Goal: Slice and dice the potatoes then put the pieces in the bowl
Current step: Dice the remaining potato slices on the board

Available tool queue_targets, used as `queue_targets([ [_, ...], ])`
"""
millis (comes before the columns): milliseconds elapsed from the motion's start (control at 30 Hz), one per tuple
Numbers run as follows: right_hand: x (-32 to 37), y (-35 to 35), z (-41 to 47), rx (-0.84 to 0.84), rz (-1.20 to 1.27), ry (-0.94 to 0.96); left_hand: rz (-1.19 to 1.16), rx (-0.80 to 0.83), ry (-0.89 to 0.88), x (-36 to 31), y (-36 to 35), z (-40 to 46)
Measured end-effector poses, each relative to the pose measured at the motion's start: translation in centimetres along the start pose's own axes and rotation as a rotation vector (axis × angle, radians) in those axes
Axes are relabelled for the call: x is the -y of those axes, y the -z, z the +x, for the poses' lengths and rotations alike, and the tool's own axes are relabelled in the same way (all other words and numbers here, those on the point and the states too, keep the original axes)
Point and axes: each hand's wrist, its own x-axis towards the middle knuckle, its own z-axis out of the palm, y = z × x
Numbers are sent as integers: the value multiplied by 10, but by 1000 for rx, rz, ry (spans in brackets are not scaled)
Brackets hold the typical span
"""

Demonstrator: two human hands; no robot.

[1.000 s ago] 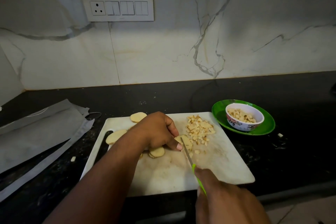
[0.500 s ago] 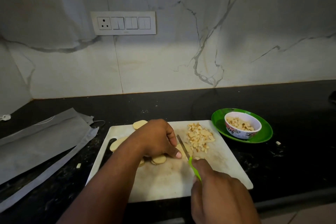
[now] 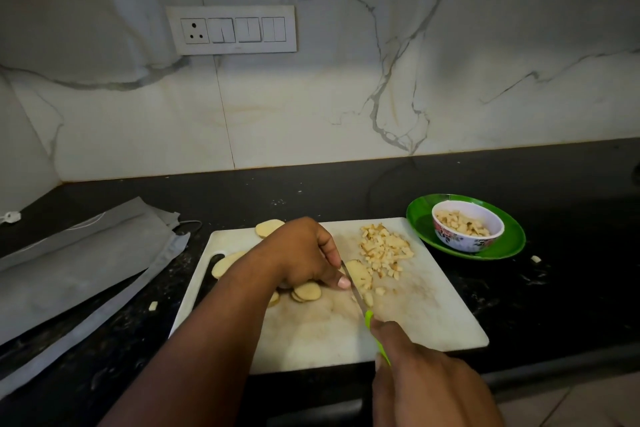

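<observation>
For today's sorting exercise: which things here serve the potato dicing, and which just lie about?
In use: knife, cutting board, potato slices, diced pile, bowl, left hand, right hand.
Lying about: grey cloth, switch panel.

White marble-look wall (image 3: 346,97) with grey veining filling the upper frame; switch panel (image 3: 231,30) sitting upper left of centre; black speckled countertop (image 3: 571,288) running below; tiled floor (image 3: 571,406) showing lower right; dim light pooling mid-wall.

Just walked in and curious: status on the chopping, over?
Right hand grips knife, left hand pins potato slice. Diced pile on board, bowl part filled. Nothing in the way.
</observation>
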Motion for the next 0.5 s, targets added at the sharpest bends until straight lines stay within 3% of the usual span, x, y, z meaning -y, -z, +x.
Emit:
queue_targets([
  [67,0,-3,-9,-95,-126,54,-13,-1,6,-1,0,-1],
  [133,8,7,-17,3,-18,45,-18,3,7,-1,0,-2],
  [200,10,20,-21,-93,2,30,-15,4,-5,-1,1,-3],
  [333,2,38,-16,54,-4,-29,9,43,-45,0,4,-5],
  [500,3,29,1,40,-22,-48,15,83,-72,3,11,-8],
])
